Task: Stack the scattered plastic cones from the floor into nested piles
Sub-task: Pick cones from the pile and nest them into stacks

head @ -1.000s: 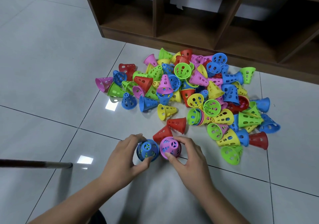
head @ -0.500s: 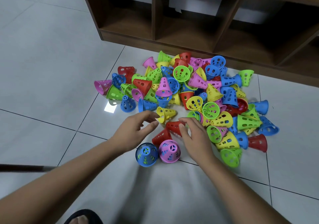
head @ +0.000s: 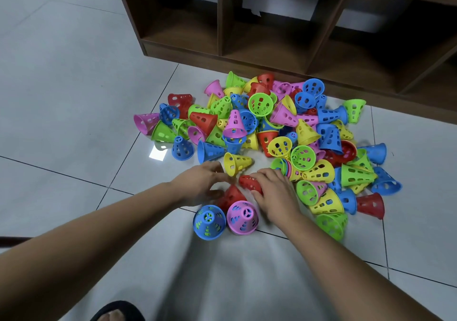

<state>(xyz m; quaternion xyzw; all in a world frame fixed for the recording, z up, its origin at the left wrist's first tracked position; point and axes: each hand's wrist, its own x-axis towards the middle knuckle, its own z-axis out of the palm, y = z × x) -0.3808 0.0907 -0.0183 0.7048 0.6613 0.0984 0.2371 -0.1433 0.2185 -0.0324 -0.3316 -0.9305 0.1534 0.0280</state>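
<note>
Head view: moved up from lower centre, leaving blue cone [head: 209, 221] and pink cone [head: 242, 217] standing side by side, probably pile bases. Right hand [head: 274, 192] clasping a fallen red cone [head: 246, 181]; left hand [head: 200, 184] blurred beside a second red cone [head: 232, 195], grip impossible to tell. Above, wooden shelf [head: 222, 56]; below it, tangled heap [head: 306, 152] crowding the reach; yellow cone [head: 236, 163] just beyond.

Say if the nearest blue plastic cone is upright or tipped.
Upright: the blue perforated plastic cone rests rim-down, narrow top facing up.
</note>
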